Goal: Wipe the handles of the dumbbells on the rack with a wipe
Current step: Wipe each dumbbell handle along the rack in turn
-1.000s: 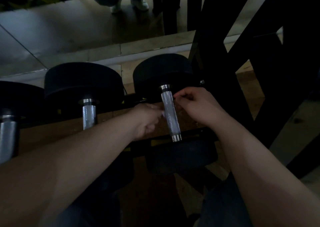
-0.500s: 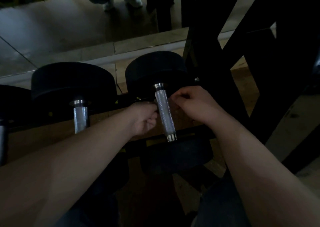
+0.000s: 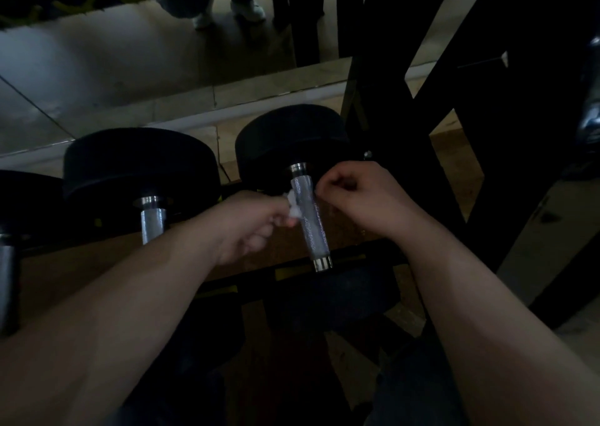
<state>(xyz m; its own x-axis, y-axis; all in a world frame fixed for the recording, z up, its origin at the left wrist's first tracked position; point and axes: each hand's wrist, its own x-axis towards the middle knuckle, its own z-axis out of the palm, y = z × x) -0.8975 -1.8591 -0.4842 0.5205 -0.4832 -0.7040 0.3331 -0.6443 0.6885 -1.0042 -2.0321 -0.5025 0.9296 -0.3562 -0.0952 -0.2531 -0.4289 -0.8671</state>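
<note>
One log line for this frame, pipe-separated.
step: wiping | left hand: holds wipe against rightmost dumbbell handle | right hand: curled beside it, hold unclear

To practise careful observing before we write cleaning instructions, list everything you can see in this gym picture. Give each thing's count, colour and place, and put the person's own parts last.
dumbbells: three, black ends and silver handles, side by side on the rack; the leftmost is cut off by the picture's edge
handle: one, silver, on the rightmost dumbbell, between the two hands
wipe: one, white, against the left side of that handle
rack: one, black, its bars rising on the right
shoes: two, pale, at the top, beyond the dumbbells
left hand: holds the wipe to the handle
right hand: fingers curled, just right of the handle; what it holds is hidden
</note>
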